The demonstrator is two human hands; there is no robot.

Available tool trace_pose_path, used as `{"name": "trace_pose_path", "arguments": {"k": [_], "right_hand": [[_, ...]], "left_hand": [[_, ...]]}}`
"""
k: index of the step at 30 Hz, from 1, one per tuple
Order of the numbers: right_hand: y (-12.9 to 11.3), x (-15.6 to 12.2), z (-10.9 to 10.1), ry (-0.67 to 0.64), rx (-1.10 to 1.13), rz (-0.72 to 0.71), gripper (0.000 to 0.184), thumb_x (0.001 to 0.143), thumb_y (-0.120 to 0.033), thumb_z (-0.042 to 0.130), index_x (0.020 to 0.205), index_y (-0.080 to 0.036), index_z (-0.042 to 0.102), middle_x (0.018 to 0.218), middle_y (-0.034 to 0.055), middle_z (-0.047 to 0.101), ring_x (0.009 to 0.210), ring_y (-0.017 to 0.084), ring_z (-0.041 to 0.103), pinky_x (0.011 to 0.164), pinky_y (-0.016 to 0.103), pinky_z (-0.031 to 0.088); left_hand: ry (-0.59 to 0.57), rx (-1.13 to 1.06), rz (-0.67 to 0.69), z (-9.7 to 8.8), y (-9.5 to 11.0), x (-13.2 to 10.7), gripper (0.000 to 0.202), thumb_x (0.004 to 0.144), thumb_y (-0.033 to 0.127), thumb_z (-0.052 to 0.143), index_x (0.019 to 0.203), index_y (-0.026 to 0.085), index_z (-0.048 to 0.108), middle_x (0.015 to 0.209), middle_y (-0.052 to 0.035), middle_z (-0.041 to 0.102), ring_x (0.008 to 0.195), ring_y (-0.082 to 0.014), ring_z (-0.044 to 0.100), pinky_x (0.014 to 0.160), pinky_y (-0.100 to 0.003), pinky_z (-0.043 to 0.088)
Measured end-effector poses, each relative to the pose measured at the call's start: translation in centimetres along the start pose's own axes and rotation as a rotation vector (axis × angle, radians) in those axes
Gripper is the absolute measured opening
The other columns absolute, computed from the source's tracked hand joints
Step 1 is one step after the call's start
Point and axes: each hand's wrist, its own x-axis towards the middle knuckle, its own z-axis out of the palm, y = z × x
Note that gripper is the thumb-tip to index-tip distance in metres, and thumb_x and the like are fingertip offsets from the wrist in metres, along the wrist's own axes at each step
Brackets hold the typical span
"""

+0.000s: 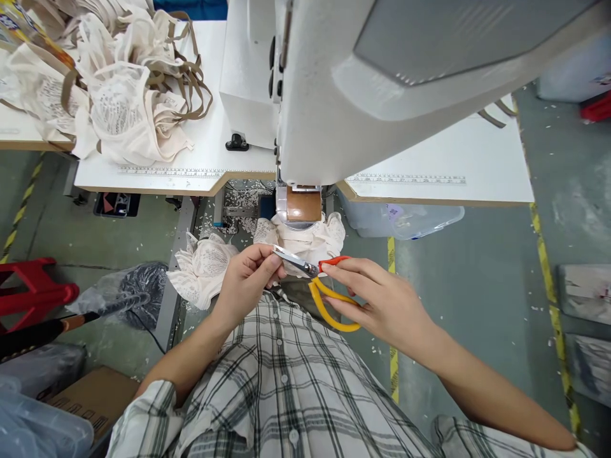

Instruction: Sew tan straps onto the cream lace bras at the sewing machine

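Note:
My right hand [382, 299] has its fingers through the handles of a pair of scissors [298, 259] with orange and yellow grips. The blades point left, and their tips reach my left hand [252, 270]. Thumb and fingers of that left hand are pinched together on a cream lace bra, at an edge mostly hidden by the fingers. One cup of the bra [203, 268] hangs to the left of the hand. More of its pale fabric lies behind the scissors, beneath the front of the sewing machine [304, 207].
On the left of the white sewing table [191, 181] lies a heap of cream bras [119, 108] with brown straps. A clear plastic bin [401, 219] stands under the table's right side. A red stool [35, 292] and a cardboard box [95, 401] are at left.

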Motion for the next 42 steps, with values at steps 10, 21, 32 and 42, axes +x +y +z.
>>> {"name": "trace_pose_path", "arguments": {"k": [10,21,32,42], "right_hand": [[0.0,-0.7,0.1,0.018,0.067,0.044,0.031,0.095,-0.023,0.059,0.126,-0.021,0.059,0.11,0.0074,0.069,0.09,0.014,0.069,0.064,0.022,0.056],[1.7,-3.3,-0.1,0.113,0.177,0.35,0.036,0.088,-0.026,0.065,0.124,-0.031,0.063,0.107,0.0054,0.066,0.082,0.017,0.066,0.064,0.029,0.054],[4.7,-2.6,-0.8,0.186,0.065,0.503,0.037,0.085,-0.026,0.066,0.121,-0.03,0.066,0.098,0.0047,0.065,0.073,0.017,0.06,0.056,0.028,0.05],[10.7,0.7,-2.3,0.228,-0.209,0.583,0.034,0.085,-0.036,0.067,0.117,-0.023,0.07,0.084,0.0086,0.069,0.079,0.022,0.063,0.061,0.032,0.044]], "left_hand": [[-0.01,-0.065,-0.037,0.1,-0.6,0.2,0.018,0.092,0.032,0.065,0.083,0.017,0.064,0.069,0.0015,0.064,0.054,-0.0055,0.044,0.052,-0.019,0.034],[-0.009,-0.164,-0.086,0.2,-0.5,0.2,0.019,0.089,0.035,0.068,0.082,0.018,0.063,0.066,0.0017,0.062,0.055,-0.0068,0.042,0.053,-0.02,0.035],[0.064,-0.198,-0.103,0.3,-0.2,0.1,0.028,0.086,0.038,0.069,0.072,0.017,0.056,0.056,0.0064,0.042,0.052,-0.0061,0.034,0.051,-0.02,0.029],[0.016,-0.217,-0.219,-0.3,0.2,0.7,0.031,0.093,0.04,0.057,0.074,0.015,0.058,0.067,-0.0003,0.056,0.049,-0.0047,0.032,0.046,-0.021,0.023]]}}
